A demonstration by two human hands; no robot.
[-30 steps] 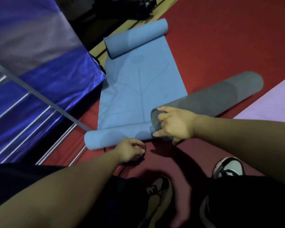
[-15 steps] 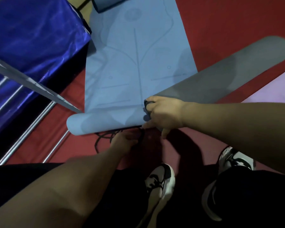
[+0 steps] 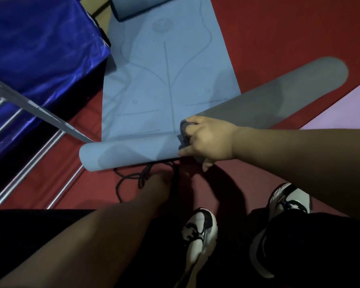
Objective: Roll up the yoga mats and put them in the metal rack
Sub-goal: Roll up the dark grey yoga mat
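Clutching grey mat roll, right hand

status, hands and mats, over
Right hand grips rolled grey mat at its end. Left hand at black cord, grip unclear. Blue mat mostly flat, cord loose by it.

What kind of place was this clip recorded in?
Probably a yoga or fitness studio: a blue yoga mat partly unrolled on red flooring, a rolled grey mat, and a metal rack beside them.
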